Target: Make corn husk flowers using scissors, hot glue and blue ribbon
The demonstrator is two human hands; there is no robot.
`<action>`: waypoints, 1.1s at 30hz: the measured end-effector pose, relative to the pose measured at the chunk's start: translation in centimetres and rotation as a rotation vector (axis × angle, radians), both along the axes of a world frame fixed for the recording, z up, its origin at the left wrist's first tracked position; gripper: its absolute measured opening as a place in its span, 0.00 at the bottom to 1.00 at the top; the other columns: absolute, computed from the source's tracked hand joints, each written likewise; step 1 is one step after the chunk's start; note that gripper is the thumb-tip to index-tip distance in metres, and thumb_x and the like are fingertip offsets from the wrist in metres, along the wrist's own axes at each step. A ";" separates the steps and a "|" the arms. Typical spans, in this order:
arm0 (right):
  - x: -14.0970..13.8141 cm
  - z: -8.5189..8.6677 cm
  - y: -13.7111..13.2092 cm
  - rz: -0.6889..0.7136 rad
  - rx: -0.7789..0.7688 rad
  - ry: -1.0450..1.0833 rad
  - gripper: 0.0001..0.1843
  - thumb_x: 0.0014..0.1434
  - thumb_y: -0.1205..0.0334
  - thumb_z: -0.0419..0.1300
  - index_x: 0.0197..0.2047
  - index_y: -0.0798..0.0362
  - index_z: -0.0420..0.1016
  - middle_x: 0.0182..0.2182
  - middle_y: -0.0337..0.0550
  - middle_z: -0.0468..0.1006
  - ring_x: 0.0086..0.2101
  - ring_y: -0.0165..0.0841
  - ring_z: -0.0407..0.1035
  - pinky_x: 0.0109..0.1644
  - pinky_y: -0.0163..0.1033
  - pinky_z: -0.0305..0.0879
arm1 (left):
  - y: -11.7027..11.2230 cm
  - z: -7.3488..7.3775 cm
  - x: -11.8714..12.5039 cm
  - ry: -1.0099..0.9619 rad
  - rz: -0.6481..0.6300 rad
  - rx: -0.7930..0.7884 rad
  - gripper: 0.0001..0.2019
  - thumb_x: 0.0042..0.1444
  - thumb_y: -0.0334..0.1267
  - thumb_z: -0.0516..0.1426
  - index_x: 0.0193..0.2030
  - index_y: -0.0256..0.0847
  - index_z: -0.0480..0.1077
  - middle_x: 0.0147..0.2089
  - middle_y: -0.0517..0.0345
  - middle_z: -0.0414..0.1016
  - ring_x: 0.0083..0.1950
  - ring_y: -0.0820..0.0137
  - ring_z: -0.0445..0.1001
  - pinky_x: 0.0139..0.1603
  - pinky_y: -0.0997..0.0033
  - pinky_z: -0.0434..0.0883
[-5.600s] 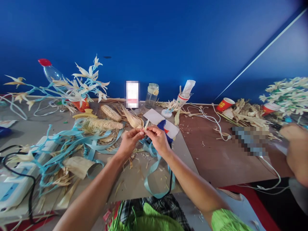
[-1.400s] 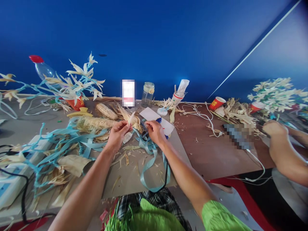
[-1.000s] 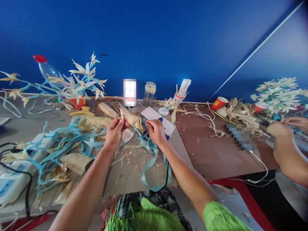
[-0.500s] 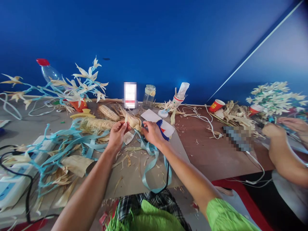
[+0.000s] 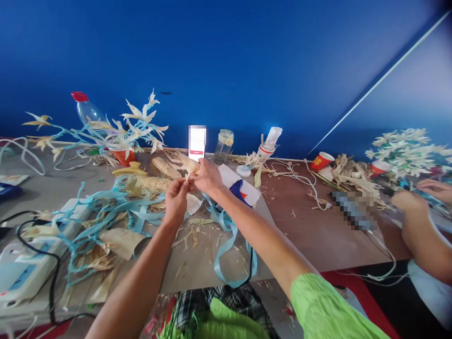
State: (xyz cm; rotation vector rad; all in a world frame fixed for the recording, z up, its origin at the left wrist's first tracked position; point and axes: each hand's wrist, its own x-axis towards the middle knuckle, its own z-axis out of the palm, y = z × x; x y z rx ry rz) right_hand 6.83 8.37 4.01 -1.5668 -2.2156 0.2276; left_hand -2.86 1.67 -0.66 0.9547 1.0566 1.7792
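My left hand point(image 5: 176, 197) is closed in a pinch on a small pale corn-husk piece point(image 5: 187, 177) held above the table. My right hand point(image 5: 207, 177) has reached across and left, its fingers closed on a bundle of dry corn husk point(image 5: 185, 163) lying behind my left hand. The two hands nearly touch. Light blue ribbon point(image 5: 226, 235) loops under my right forearm, and husk scraps litter the grey board point(image 5: 197, 263) below.
Corn cobs point(image 5: 163, 166), a branch of husk flowers on blue stems point(image 5: 137, 123), a glass jar point(image 5: 223, 145), a paper cup point(image 5: 263, 149), a red cup point(image 5: 321, 160), white cords and a power strip point(image 5: 31, 263) lie around. Another person's hands point(image 5: 411, 200) work at right.
My right hand left the ribbon and blue item and moved up-left to the husk bundle. My left hand kept its pinch on the small husk piece. The view shifted slightly.
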 end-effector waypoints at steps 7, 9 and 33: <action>-1.0 2.8 2.9 0.078 0.019 0.244 0.20 0.57 0.52 0.54 0.50 0.55 0.64 0.44 0.49 0.76 0.43 0.39 0.71 0.47 0.42 0.64 | -0.6 0.5 0.4 0.069 0.005 0.008 0.08 0.51 0.42 0.58 0.33 0.40 0.71 0.24 0.62 0.69 0.28 0.74 0.66 0.35 0.74 0.63; -2.0 2.7 3.9 0.124 -0.012 0.300 0.22 0.56 0.51 0.56 0.50 0.54 0.65 0.44 0.48 0.76 0.43 0.37 0.71 0.48 0.41 0.64 | -0.7 0.6 0.4 0.072 0.012 0.005 0.08 0.51 0.43 0.58 0.33 0.40 0.71 0.24 0.62 0.69 0.28 0.74 0.66 0.35 0.73 0.63; 1.1 -3.3 1.5 0.266 -0.102 -0.252 0.13 0.56 0.64 0.53 0.37 0.57 0.78 0.41 0.56 0.78 0.44 0.41 0.70 0.46 0.40 0.63 | -0.2 -0.1 0.4 0.063 0.012 0.006 0.08 0.50 0.41 0.59 0.32 0.38 0.71 0.25 0.62 0.68 0.28 0.75 0.66 0.35 0.73 0.65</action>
